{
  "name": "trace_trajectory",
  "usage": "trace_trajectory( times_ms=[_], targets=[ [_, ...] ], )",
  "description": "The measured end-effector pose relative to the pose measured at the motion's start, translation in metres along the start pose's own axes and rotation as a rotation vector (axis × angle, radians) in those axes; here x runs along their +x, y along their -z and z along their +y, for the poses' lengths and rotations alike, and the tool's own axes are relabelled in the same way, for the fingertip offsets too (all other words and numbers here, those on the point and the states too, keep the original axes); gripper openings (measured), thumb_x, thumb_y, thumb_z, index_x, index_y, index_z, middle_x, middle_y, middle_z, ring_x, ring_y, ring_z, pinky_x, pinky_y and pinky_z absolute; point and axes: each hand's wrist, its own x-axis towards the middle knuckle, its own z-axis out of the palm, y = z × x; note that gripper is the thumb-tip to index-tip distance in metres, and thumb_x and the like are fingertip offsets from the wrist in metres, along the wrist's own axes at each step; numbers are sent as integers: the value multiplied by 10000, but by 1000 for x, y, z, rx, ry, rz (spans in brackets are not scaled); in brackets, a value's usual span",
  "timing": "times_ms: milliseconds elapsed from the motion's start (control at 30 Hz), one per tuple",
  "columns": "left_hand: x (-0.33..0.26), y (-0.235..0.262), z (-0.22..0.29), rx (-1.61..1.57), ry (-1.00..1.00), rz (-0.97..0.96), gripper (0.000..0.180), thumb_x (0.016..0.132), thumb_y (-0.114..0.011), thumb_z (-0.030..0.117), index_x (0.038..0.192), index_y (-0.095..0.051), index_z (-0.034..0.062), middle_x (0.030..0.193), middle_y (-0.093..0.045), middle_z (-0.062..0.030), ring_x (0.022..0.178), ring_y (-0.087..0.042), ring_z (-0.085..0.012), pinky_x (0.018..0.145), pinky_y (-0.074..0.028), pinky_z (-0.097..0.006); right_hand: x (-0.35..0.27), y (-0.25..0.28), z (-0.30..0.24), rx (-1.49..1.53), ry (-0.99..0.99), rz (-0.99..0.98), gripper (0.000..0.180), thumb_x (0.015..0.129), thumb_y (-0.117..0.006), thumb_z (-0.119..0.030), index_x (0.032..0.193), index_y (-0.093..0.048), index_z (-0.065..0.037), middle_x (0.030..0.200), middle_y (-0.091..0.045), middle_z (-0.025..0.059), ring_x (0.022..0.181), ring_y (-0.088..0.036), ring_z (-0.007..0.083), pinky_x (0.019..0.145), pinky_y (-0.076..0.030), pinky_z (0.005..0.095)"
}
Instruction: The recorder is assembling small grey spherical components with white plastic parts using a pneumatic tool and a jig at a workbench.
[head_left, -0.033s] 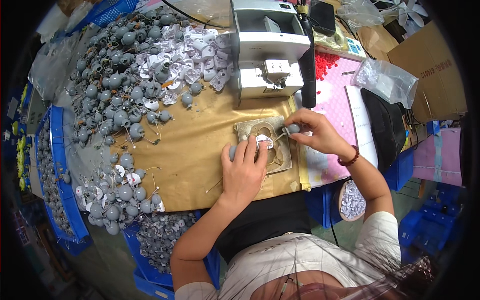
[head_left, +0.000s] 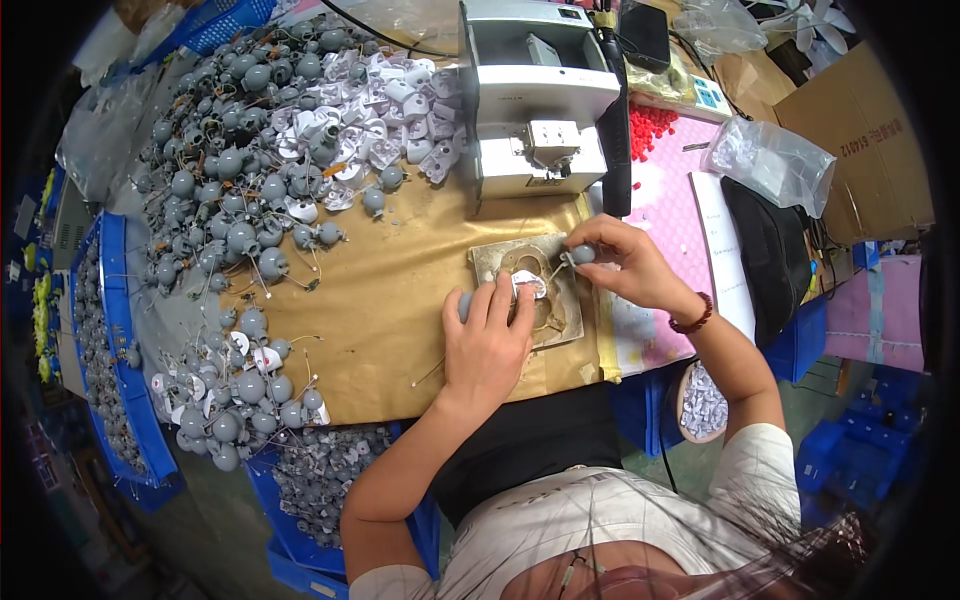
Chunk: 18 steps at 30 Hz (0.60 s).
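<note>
A square metal fixture plate [head_left: 568, 318] with a curved recess lies on the brown-covered table in front of me. My left hand [head_left: 487, 338] rests over its left side, fingers curled down onto a small white plastic piece [head_left: 529, 285]. Beside the thumb of that hand a grey ball [head_left: 465, 305] shows in part, and a thin wire trails out below it. My right hand [head_left: 632, 268] pinches another grey ball [head_left: 582, 254] between thumb and fingers above the plate's right edge. A short light-coloured strand or stem runs from this ball toward the plate.
Behind the plate stands a grey metal machine [head_left: 545, 90]. A heap of grey balls with wires [head_left: 240, 160] and white plastic parts [head_left: 400, 110] covers the back left. Another cluster of balls [head_left: 250, 385] lies near left. Red bits [head_left: 650, 130] and a plastic bag [head_left: 770, 160] lie right.
My right hand, with the grey ball in it, has shifted very slightly to the left. My left hand has stayed in place.
</note>
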Motion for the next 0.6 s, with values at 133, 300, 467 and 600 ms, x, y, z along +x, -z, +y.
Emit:
trace_trajectory(
  times_ms=[133, 300, 467, 600],
  targets=[
    [2, 0, -3, -14, -15, -9, 539, 724, -734, 121, 1254, -635, 90, 1270, -587, -145, 1146, -551, -280, 1009, -384, -528, 8, -17, 16, 543, -100, 40, 336, 863, -668, 77, 1184, -631, -16, 1161, -642, 72, 1058, -630, 136, 867, -545, 283],
    [3, 1, -4, -31, -11, -22, 514, 731, -741, 132, 1233, -641, 90, 1261, -591, -142, 1144, -552, -277, 1022, -376, -516, 21, -19, 9, 931, -231, -136, 331, 862, -718, 42, 1175, -618, 4, 1133, -665, 99, 1004, -673, 158, 875, -580, 311],
    [5, 0, -9, -61, -39, 7, 430, 731, -741, 129, 1152, -666, 81, 1237, -605, -148, 1136, -558, -279, 1021, -386, -493, 34, -16, -6, 546, -403, -226, 297, 865, -783, -99, 1104, -647, 13, 951, -710, 88, 876, -681, 148, 737, -565, 297],
    [7, 0, -13, -91, -62, 14, 386, 731, -737, 115, 1110, -674, 76, 1209, -619, -150, 1116, -572, -283, 1006, -410, -464, 32, -25, -18, -138, -163, -82, 312, 797, -856, -190, 931, -660, 13, 839, -700, 74, 754, -667, 147, 628, -516, 292]
  ],
)
